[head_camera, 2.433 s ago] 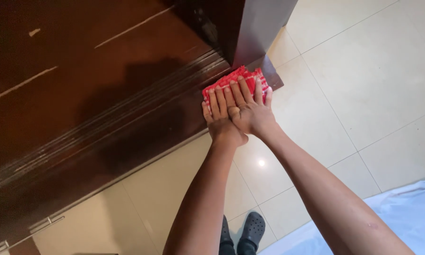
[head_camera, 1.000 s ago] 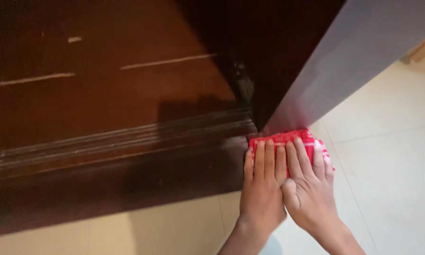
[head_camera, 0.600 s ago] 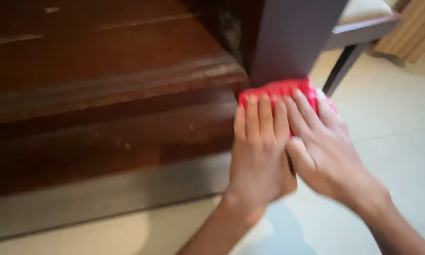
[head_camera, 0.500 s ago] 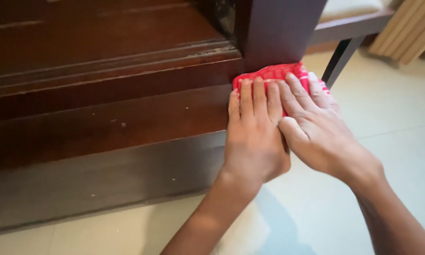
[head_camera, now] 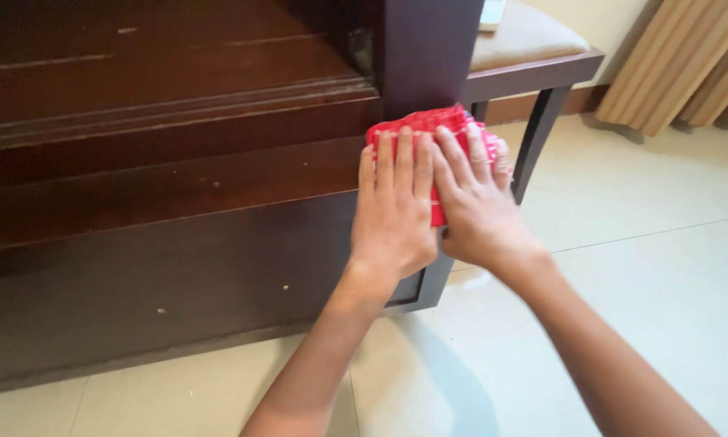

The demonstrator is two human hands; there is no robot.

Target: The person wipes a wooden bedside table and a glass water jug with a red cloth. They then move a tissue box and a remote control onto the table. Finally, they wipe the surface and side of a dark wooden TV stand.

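Observation:
A folded red cloth [head_camera: 429, 125] lies pressed against the corner post of a dark brown wooden piece of furniture [head_camera: 178, 194]. My left hand [head_camera: 394, 210] lies flat on the cloth with its fingers together and stretched out. Beside it, my right hand [head_camera: 479, 202] also presses flat on the cloth, its fingers slightly spread over the right side. Both palms cover most of the cloth; only its top edge and right corner show.
A dark wooden bench with a beige cushion [head_camera: 526, 40] stands just behind the post at the right. Beige curtains [head_camera: 679, 65] hang at the far right. Pale floor tiles [head_camera: 623, 267] spread under my arms.
The view has swung from looking down on the furniture to facing its side. Both hands stayed pressed on the red cloth and slid with it along the post's corner.

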